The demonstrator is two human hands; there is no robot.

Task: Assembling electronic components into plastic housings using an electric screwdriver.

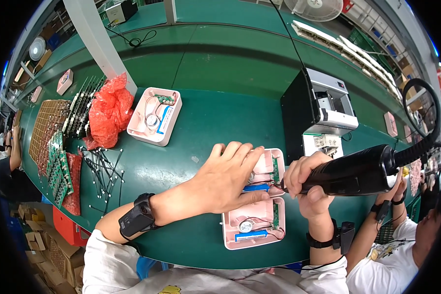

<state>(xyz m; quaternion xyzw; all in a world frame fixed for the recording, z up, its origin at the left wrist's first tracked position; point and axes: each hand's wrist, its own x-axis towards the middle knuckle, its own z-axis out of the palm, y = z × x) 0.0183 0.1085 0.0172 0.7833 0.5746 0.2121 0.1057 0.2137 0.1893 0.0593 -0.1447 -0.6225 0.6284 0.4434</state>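
My left hand (230,176) lies with fingers stretched over a pink plastic housing (263,164). Its thumb is beside a blue battery (256,187) there; part of that housing is hidden beneath the hand. My right hand (308,183) is closed around a black corded handheld tool (353,174), whose front end points toward the housing's wires and green circuit board (275,171). Close to me sits a second pink housing (228,234), holding a blue battery (251,235), a round silver part (245,226) and a circuit board. The tool's exact kind cannot be made out.
Farther left are another pink housing (136,133), a red plastic bag (110,112), black cables (103,169) and green circuit boards (59,171). A black and silver machine (318,105) stands beyond my right hand. The tool's thick cable (438,117) arches upward. Another person's arm (370,228) is at right.
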